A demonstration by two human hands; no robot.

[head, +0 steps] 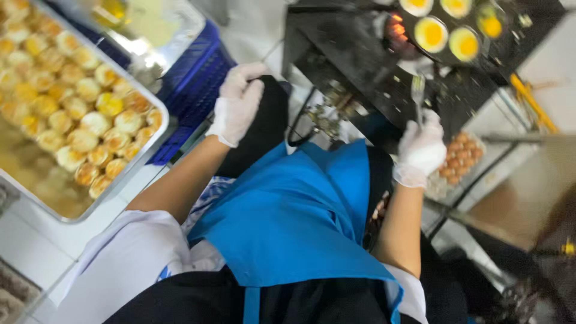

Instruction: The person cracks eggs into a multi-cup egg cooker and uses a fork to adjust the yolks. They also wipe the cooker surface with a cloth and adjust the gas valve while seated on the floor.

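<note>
Currently, I read the right hand (422, 150), gloved in white and sitting at centre right of the frame, as closed around the handle of a metal fork (418, 96). The fork's long axis runs nearly vertical in the picture, tines at the top pointing toward the upper edge and toward the black pan (510, 45) in the upper right; the tines are apart from the pan, not over any egg. The left hand (238, 102), also gloved, sits at upper centre with fingers curled loosely inward; I see nothing in it, and I cannot tell whether it touches the dark cloth just beneath it. Between the two forearms hangs a blue apron (288, 216). In the pan, several round eggs (432, 33) lie in separate hollows, whites set at the rim and yolks bright yellow, with a flame (396, 30) showing at the pan's left edge; I judge these to be partway cooked and not yet lifted out. In the upper left, a large metal tray (159, 141) holds many rows of finished round eggs, browned in places, filling most of its upper part, while its lower part is bare apart from liquid; I judge the batch well advanced with room left. A carton of raw brown eggs (463, 157) lies just right of the right hand, which suggests more remain to be cooked.
</note>
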